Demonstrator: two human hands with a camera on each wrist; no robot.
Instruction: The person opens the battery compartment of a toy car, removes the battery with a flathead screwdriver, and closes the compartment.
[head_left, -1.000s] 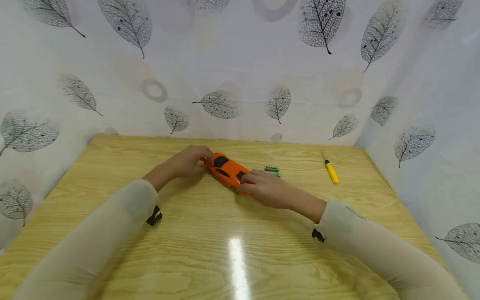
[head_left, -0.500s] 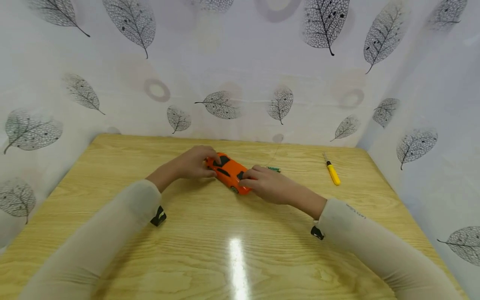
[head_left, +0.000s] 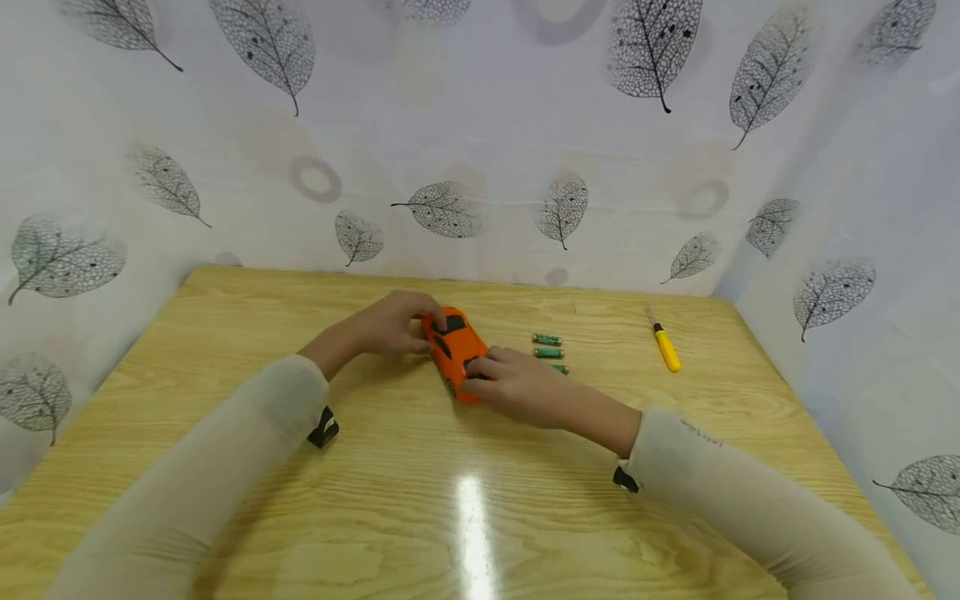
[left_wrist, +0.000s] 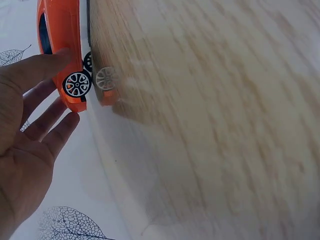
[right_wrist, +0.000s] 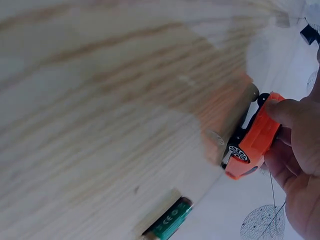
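Observation:
An orange toy car [head_left: 459,348] with dark windows is held upright at the tabletop, roof up, between my two hands. My left hand [head_left: 392,323] grips its far end; in the left wrist view the thumb lies along the orange side [left_wrist: 60,27], above a spoked wheel [left_wrist: 77,84]. The near end is held by my right hand [head_left: 521,387]. From the right wrist, the thumb presses one side of the car [right_wrist: 257,132] and the fingers are behind it. Whether all wheels touch the table cannot be told.
Green batteries lie just right of the car: a far one [head_left: 547,339], a middle one [head_left: 548,353] and one partly behind my right hand [head_left: 560,368]. A yellow-handled screwdriver [head_left: 666,348] lies farther right. Leaf-patterned cloth [head_left: 480,150] rises behind the wooden table [head_left: 375,500].
The car has turned so its near end swings toward me, and has shifted slightly right. My left hand followed rightward, and my right hand has lowered a little. More batteries now show.

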